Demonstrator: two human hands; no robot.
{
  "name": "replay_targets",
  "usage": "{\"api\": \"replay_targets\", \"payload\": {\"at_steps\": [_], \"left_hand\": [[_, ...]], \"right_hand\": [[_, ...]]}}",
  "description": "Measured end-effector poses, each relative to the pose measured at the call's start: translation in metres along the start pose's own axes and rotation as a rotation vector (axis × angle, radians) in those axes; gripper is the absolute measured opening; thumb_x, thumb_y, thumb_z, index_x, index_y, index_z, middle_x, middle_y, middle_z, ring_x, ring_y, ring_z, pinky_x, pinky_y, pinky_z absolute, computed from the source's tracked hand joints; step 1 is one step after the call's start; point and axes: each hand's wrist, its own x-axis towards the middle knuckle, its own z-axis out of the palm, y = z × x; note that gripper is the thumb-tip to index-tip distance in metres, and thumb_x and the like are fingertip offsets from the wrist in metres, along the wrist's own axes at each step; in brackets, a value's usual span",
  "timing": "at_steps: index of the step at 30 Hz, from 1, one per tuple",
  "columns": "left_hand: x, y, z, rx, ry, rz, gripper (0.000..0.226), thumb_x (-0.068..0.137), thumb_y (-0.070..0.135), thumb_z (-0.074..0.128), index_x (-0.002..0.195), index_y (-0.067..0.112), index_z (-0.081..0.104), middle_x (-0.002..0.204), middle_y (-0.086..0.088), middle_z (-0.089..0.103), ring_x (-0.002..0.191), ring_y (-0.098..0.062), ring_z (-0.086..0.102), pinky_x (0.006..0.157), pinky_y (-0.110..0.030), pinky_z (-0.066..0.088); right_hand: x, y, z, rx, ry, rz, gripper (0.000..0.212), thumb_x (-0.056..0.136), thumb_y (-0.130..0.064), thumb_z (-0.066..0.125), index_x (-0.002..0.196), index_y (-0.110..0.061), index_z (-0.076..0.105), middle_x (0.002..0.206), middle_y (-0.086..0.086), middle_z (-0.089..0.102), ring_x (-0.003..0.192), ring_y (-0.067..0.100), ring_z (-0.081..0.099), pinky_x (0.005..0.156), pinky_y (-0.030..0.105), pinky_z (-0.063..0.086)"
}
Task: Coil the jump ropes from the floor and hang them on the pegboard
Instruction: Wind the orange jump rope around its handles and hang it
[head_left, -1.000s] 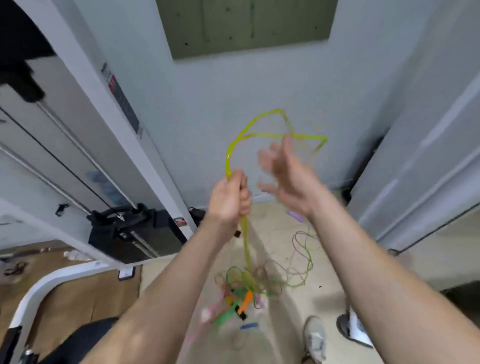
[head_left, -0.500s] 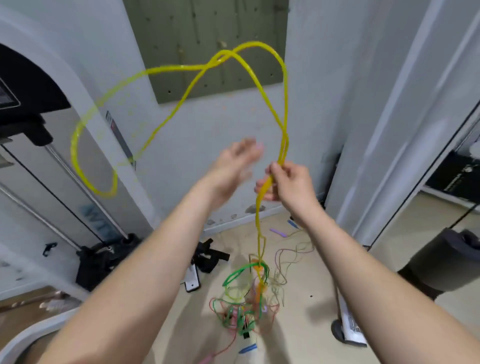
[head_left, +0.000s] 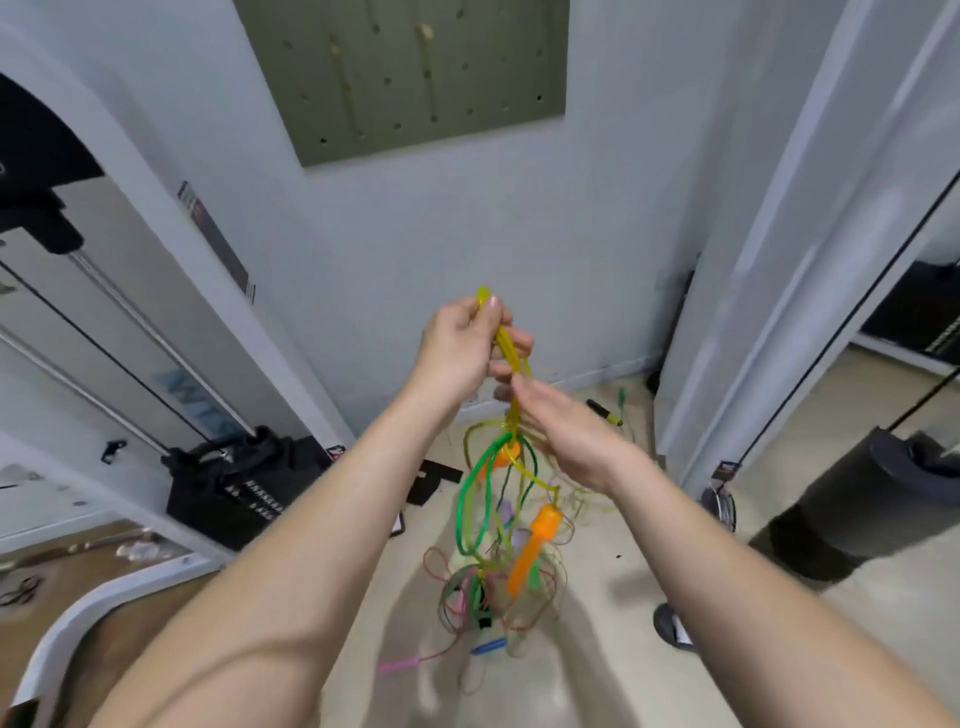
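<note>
Your left hand (head_left: 460, 348) curls tight around the doubled yellow jump rope (head_left: 511, 358). Your right hand (head_left: 566, 436) lies straight-fingered against it just below. An orange handle (head_left: 535, 545) hangs over the floor tangle (head_left: 483, 597). The pegboard's (head_left: 415, 78) lower edge sits well above, between white uprights (head_left: 769, 260).

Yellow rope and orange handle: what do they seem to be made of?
Yellow rope: likely PVC or similar plastic cord, glossy and translucent, since light shows through it. Orange handle: probably moulded plastic, smooth, opaque, of even colour.
</note>
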Motion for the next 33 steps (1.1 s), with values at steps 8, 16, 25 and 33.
{"api": "replay_targets", "payload": {"at_steps": [8,16,25,33], "left_hand": [[0.011,0.047,0.008,-0.024,0.154,0.133,0.025,0.103,0.02,0.036,0.081,0.017,0.048,0.075,-0.007,0.066,0.055,-0.011,0.065,0.045,-0.021,0.048],[0.029,0.046,-0.042,-0.048,0.564,0.222,0.023,0.098,0.019,0.046,0.076,0.016,0.051,0.062,-0.005,0.057,0.047,-0.015,0.06,0.041,-0.022,0.042],[0.051,0.057,-0.103,0.033,0.682,0.38,0.023,0.093,0.025,0.052,0.071,0.022,0.055,0.047,0.008,0.054,0.051,-0.018,0.053,0.048,-0.029,0.041],[0.072,0.032,-0.117,-0.014,0.195,0.208,0.018,0.098,0.022,0.05,0.082,0.015,0.056,0.066,-0.005,0.061,0.037,-0.013,0.055,0.038,-0.02,0.043]], "right_hand": [[-0.018,0.035,-0.015,-0.206,0.274,-0.244,0.038,0.08,-0.046,0.068,0.107,-0.02,0.073,0.098,-0.004,0.074,0.097,0.013,0.067,0.093,0.036,0.05],[-0.019,0.032,-0.048,0.159,0.648,-0.236,0.009,0.094,-0.014,0.06,0.093,-0.013,0.069,0.07,-0.006,0.061,0.053,-0.008,0.052,0.059,0.014,0.042],[0.024,0.079,-0.092,-0.027,1.02,0.221,0.029,0.096,-0.024,0.054,0.097,0.001,0.068,0.084,0.012,0.059,0.081,0.023,0.054,0.071,0.029,0.038],[0.122,0.02,-0.052,-0.357,0.746,0.145,0.024,0.088,-0.012,0.056,0.064,-0.012,0.06,0.06,0.007,0.053,0.059,0.021,0.048,0.057,0.028,0.035]]}}
